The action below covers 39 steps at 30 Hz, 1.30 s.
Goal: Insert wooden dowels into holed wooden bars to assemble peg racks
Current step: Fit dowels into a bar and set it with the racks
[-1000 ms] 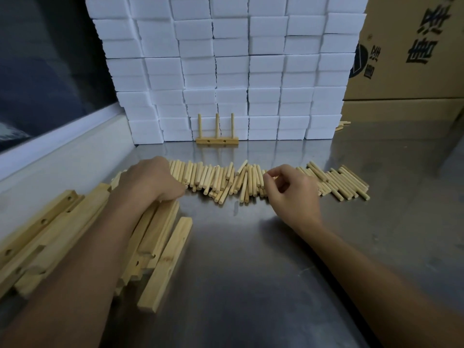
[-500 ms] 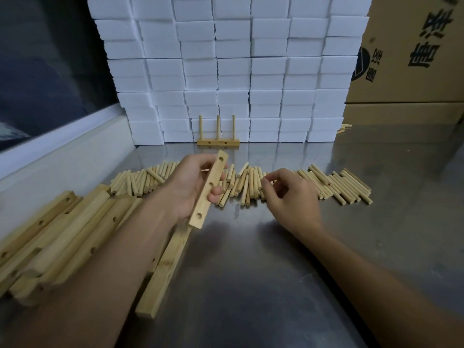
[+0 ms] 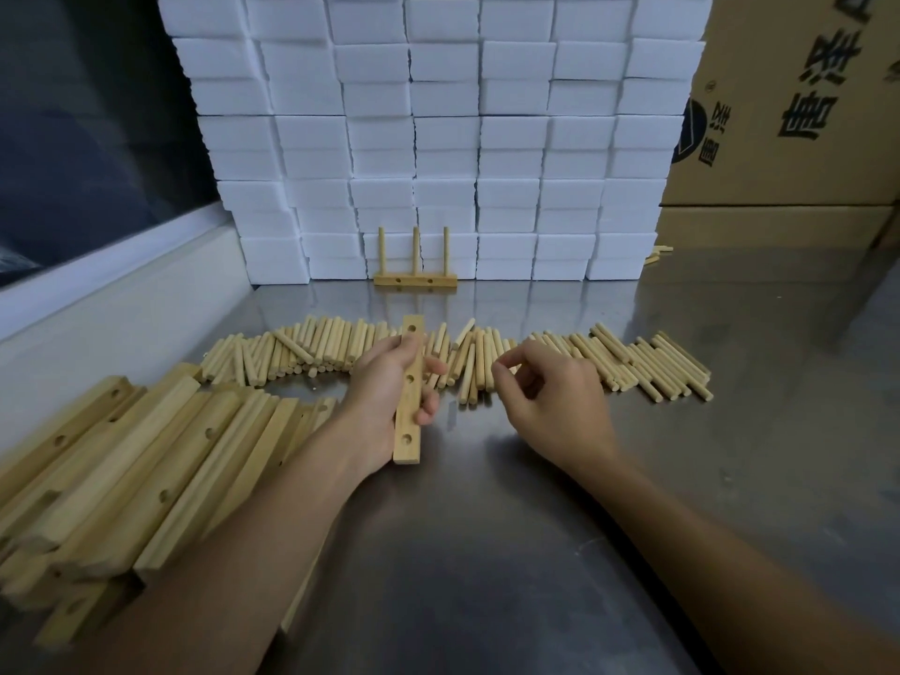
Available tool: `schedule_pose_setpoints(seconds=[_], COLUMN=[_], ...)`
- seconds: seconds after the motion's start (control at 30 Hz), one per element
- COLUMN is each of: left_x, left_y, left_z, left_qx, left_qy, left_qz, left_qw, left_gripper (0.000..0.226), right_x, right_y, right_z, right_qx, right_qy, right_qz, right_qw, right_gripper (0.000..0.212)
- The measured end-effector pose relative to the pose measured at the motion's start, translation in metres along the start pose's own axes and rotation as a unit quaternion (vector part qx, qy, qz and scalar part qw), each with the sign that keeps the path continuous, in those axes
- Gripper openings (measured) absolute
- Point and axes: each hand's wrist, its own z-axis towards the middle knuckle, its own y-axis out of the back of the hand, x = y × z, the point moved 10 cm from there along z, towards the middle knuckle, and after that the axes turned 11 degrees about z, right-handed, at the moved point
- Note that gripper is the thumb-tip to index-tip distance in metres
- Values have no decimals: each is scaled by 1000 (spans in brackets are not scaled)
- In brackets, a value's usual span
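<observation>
My left hand grips a short wooden bar with three holes, held just above the steel table and pointing away from me. My right hand hovers to its right, over the near edge of a long row of loose dowels. Its thumb and forefinger are curled together, and I cannot tell whether they pinch a dowel. A finished peg rack with three upright dowels stands at the back against the white blocks. More holed bars lie heaped at the left.
A wall of stacked white foam blocks closes off the back of the steel table. Cardboard boxes stand at the back right, and a white ledge runs along the left side.
My left hand has lifted one bar from the heap and brought it to the middle, turning it from slanted to nearly straight. My right hand has drawn slightly back from the dowels.
</observation>
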Motion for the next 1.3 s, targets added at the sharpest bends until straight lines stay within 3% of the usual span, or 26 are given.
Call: schedule_pose_setpoints(seconds=[0.23,0.37,0.53,0.63,0.77,1.07,1.3], left_x=[7,7,7,6,5,3,2], left_y=[-2,1,1,2,1,-1,-1], left_z=[-2,-2,-3,-4,-5,-7,-9], left_qx=[26,21,18,17,16,11,12], left_qy=[20,13,11,6,1,1,-3], left_qz=[-66,-68,-58,-50,-53,-40,-29], left_qw=[997,997,998,999,998,999,1000], left_gripper=[29,36,43,47,46,43,41], right_x=[-5,-13,-39,-49,-51,-47,-51], right_y=[-11,-5,22,27,24,19,19], right_z=[-3,-1,-1,-3,-5,-6,-7], right_qx=[58,21,-90,-92,-67,-43,-35], right_qy=[-35,-62,-154,-194,-229,-214,-233], right_qz=[-24,-70,-88,-127,-156,-200,-197], right_qw=[997,995,980,968,959,955,952], right_gripper=[6,9,14,25,20,11,15])
